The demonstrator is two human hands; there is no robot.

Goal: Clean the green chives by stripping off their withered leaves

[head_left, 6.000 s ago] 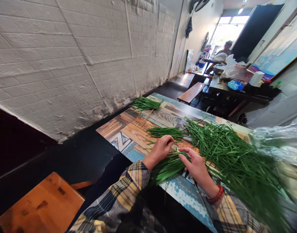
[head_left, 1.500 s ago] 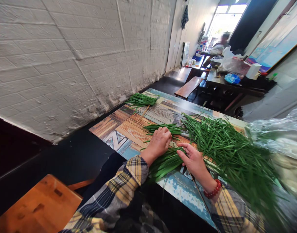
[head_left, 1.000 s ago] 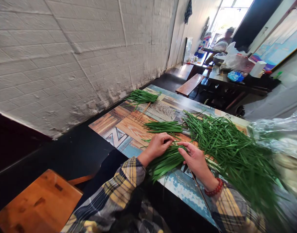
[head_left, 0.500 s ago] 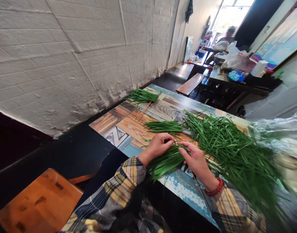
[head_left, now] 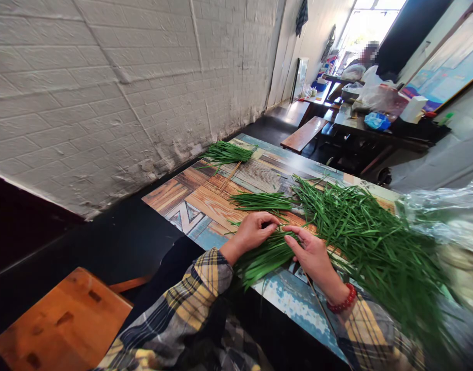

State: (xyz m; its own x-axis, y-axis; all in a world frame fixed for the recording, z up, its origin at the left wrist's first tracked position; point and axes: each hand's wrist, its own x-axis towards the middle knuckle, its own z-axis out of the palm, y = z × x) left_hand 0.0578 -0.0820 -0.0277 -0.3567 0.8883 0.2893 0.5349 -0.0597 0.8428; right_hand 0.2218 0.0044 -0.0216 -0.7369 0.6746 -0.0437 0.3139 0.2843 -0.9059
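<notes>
The near bunch of green stalks (head_left: 265, 263) lies on the bench (head_left: 197, 203) beneath both hands, its leaf ends reaching the near edge. Above its upper end, the left hand (head_left: 255, 232) comes in with the wrist bent, fingers curled, thumb and forefinger drawn together; whether they pinch anything is too small to tell. The right hand (head_left: 311, 257), to the right of that bunch, is half open, forefinger extended towards the left fingertips and thumb held apart; its other fingers are hidden, so I cannot tell what they grip. A thin brown stalk (head_left: 317, 296) slants down below it. Just beyond the near bunch lies a smaller bunch (head_left: 261, 201); a big loose heap (head_left: 363, 237) crowds its right side. Left of the near bunch, patterned boards stretch to the bench's left corner, and farther beyond it, a far bunch (head_left: 227, 152) sits near the wall-side edge.
</notes>
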